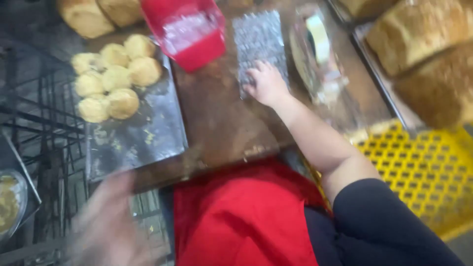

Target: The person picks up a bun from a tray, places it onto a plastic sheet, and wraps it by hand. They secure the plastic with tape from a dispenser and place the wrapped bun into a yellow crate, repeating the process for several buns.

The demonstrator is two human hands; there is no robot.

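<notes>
Red apron cloth (241,221) fills the nearest part of the view, at the near edge of a brown wooden table (217,123). Beside it, low at the left, the left hand (111,224) appears as a motion-blurred shape with fingers spread; it holds nothing that can be seen, and it hangs over a dark wire rack (44,148) off the table's left edge. A bowl of yellowish filling (10,204) sits at the rack's near left. At the near right, a black sleeve (389,226) leads to a bare forearm that stretches across the table. A yellow perforated plastic crate (423,172) stands off the table's right edge.

At mid-table the right hand (266,83) rests palm down, fingers loosely curled, on the near end of a flat silvery textured sheet (258,42); whether the fingers pinch it cannot be told. The sheet lies lengthwise toward the table's far edge. Just left of it stands a red plastic container (189,32), tilted, with a pale interior. Just right of the sheet lies a clear plastic bag holding a roll of tape (318,39).

On the left side a metal baking tray (143,138) carries seven pale round dough buns (116,76) clustered at its far end. Larger browned loaves (98,15) lie at the far left corner, and crusted loaves on a tray (419,44) at the far right.
</notes>
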